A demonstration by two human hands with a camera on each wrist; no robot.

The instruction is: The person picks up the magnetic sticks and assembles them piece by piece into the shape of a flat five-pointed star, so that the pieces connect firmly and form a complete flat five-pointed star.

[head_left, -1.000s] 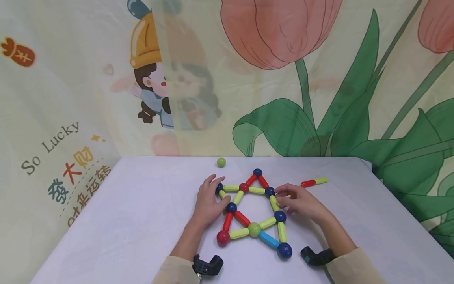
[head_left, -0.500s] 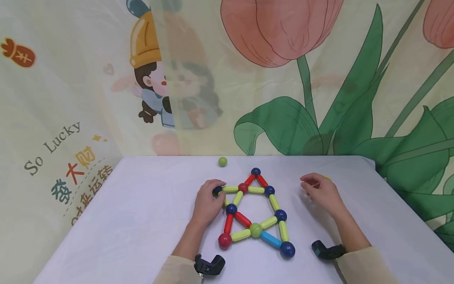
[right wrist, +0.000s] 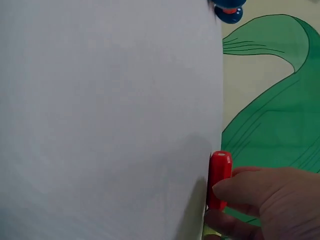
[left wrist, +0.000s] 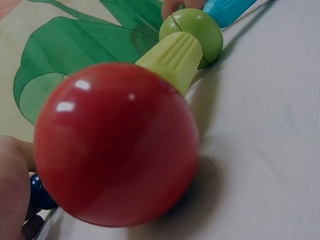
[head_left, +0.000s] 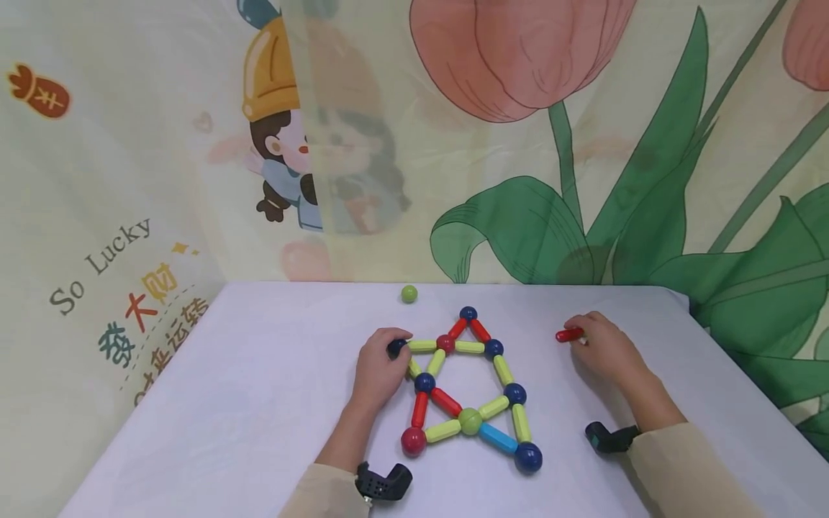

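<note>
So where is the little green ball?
In the head view the small loose green ball sits alone at the table's far edge, behind the left hand.

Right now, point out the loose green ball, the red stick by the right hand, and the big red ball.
loose green ball (head_left: 409,293), head view, its middle
red stick (right wrist: 219,177), right wrist view, its side
big red ball (left wrist: 117,145), left wrist view, its front

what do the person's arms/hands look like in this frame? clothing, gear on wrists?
Both hands are bare: left hand, right hand. Each forearm ends in a pale beige long sleeve, left sleeve and right sleeve. A small black device sits at each wrist: left wrist device, right wrist device. No rings, watch, cables or markings are visible.
</note>
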